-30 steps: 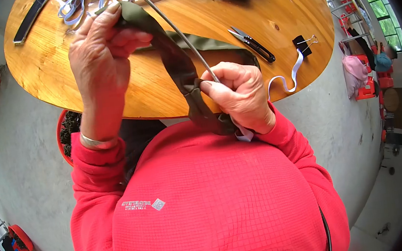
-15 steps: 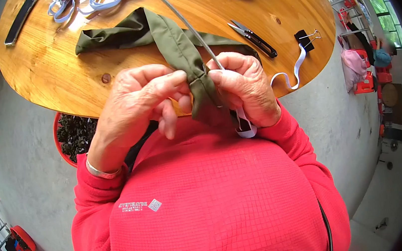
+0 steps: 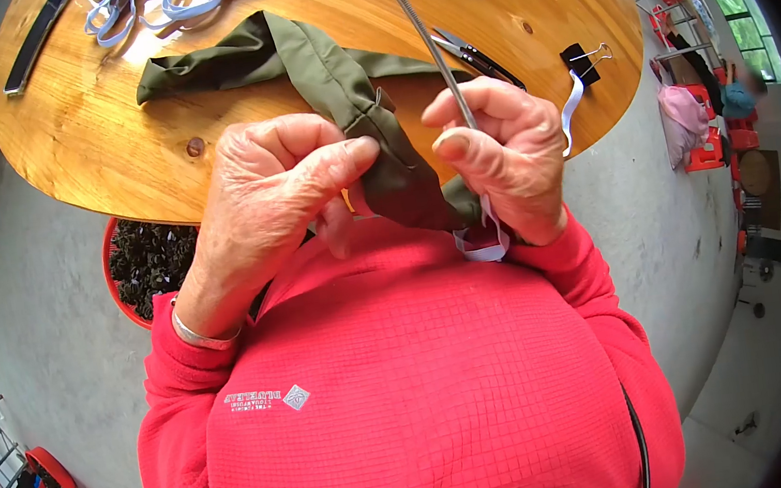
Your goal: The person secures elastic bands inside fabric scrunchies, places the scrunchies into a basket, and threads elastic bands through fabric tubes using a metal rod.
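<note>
Left hand [image 3: 271, 185]: thumb clamped on the cloth just beside its seam, and the lower fingers curl underneath.
Right hand [image 3: 508, 156]: here the thumb and forefinger tips stand apart, the rod running down between them, the other fingers bent towards the palm.
Cloth [image 3: 320, 67]: olive green, and there it goes, folded across the table, then down over the near edge between the two hands, its lower end near the red top [image 3: 406, 369].
Rod [image 3: 423, 30]: thin, grey, slanting in from the top of the view right down to the right hand; its lower tip is hard to make out.
Loop [image 3: 482, 253]: white, hanging below the right hand, by the cloth's lower end.
Snips [image 3: 482, 60]: lying on the table, beyond the right hand, partly behind the rod.
Clip [image 3: 580, 66]: black, over on the right side, gripping a white strip [image 3: 572, 108].
Bands [image 3: 190, 0]: pale tangled loops at the far side, left of the rod.
Strap [image 3: 38, 45]: dark, out at the far left edge.
Table [image 3: 130, 144]: wooden, rounded, bearing the lot.
Basket [image 3: 112, 278]: red, below the table on the left, full of dark bits.
</note>
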A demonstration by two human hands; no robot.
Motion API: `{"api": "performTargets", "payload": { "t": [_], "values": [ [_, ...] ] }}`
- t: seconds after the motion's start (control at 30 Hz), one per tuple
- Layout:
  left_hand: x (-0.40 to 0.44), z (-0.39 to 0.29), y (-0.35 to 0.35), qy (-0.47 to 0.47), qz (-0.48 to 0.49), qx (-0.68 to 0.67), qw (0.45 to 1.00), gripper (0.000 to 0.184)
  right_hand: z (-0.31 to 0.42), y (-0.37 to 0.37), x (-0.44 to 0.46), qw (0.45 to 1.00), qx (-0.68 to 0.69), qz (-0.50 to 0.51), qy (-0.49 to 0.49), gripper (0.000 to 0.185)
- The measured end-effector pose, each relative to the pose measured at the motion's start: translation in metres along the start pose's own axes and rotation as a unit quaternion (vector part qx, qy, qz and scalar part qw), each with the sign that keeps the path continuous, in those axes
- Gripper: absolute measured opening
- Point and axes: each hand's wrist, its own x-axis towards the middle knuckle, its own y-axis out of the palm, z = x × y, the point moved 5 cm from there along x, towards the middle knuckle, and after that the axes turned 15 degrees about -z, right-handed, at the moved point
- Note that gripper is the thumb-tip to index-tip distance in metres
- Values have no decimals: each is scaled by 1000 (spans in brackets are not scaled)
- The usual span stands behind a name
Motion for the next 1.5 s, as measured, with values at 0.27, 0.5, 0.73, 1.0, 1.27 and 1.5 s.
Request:
{"api": "performTargets", "payload": {
  "t": [0.27, 0.5, 0.73, 1.0, 1.27, 1.5],
  "values": [
    [3, -5, 3, 8, 21, 10, 1000, 19, 7, 3, -1, 994, -106, -26, -9, 6],
    [8, -2, -2, 19, 17, -85, 996, 16, 7, -2, 0, 996, -91, -3, 0, 7],
    [16, -24, -23, 84, -21, -111, 990, 19, 66, -50, -28, 935, -250, 75, -238, 15],
    [20, -38, -37, 151, -57, -93, 983, 20, 60, -67, -43, 947, -230, 95, -204, 18],
    [22, -36, -38, 162, -62, -69, 982, 20, 56, -68, -40, 950, -238, 103, -176, 16],
    [21, -35, -31, 164, -39, -22, 985, 21, 51, -66, -37, 945, -273, 113, -141, 14]
  ]
}}
